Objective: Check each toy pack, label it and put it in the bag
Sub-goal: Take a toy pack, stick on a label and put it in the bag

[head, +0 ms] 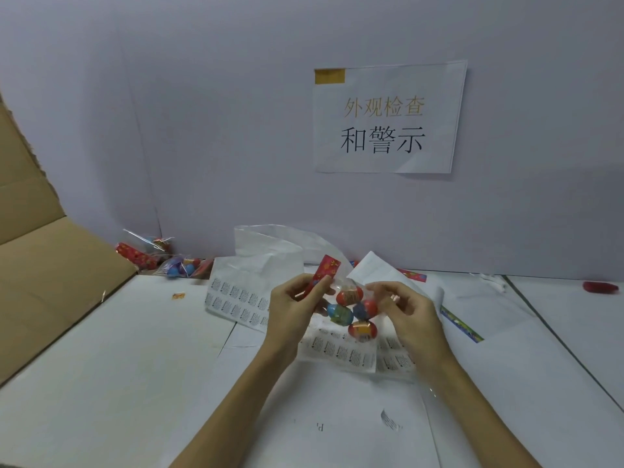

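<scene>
Toy pack (351,307) held above surface (135,349), between both grips: left hand (292,307) pinching red header end, right hand (405,310) pinching clear film. Long axis tilted upper-left to lower-right. Label sheets (236,298) directly beneath.

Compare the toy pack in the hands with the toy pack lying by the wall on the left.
The held toy pack is lifted above the label sheets, gripped by the left hand and right hand; the far toy pack lies untouched beside the cardboard box. The held one shows mostly red eggs, the far one mostly blue. Both are clear bags of toy eggs.
</scene>
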